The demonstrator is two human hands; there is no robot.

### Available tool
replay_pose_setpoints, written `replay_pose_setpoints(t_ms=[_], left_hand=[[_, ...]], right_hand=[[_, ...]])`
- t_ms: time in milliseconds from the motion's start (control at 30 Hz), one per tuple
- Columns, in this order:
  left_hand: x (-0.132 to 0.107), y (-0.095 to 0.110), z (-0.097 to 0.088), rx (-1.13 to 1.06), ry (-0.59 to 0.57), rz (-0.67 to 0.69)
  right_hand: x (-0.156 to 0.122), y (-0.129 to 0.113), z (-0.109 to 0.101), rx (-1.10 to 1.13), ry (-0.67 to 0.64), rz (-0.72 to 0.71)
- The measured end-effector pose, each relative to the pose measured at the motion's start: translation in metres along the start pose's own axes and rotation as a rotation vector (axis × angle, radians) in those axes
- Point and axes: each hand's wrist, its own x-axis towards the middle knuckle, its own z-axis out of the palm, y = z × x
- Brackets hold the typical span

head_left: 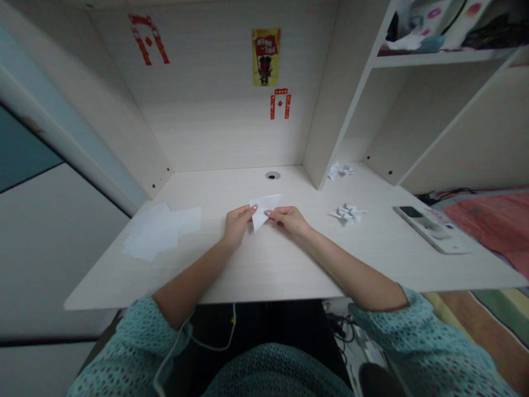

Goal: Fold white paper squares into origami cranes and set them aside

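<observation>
A folded white paper triangle (262, 210) stands pinched between my two hands at the middle of the desk. My left hand (238, 224) grips its left side, and my right hand (289, 219) grips its right corner. Both sets of fingertips press on the paper, with the point of the triangle hanging toward me. To the left of my hands lie several loose white paper sheets (161, 231), flat on the desk and overlapping. They are out of reach of my fingers at this moment.
Two crumpled or folded white paper pieces (346, 214) (339, 171) lie right of my hands. A white-and-grey device (430, 227) sits near the right edge. The pale wood desk (281, 270) has shelves and a back panel with red stickers.
</observation>
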Motion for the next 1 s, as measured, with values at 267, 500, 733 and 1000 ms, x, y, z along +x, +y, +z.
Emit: replay_pose_setpoints(t_ms=[267,500,733,1000], left_hand=[[-0.001,0.004,0.000,0.029,-0.031,-0.001],[-0.001,0.005,0.001,0.061,-0.078,0.000],[-0.001,0.000,0.000,0.204,-0.130,-0.053],[0.005,-0.002,-0.005,0.304,-0.182,-0.091]], right_hand=[[-0.002,-0.005,-0.004,-0.123,0.041,-0.056],[-0.006,-0.002,0.002,-0.065,0.107,-0.115],[-0.009,0.000,0.005,0.016,0.132,-0.133],[-0.009,-0.003,0.002,0.068,0.085,-0.052]])
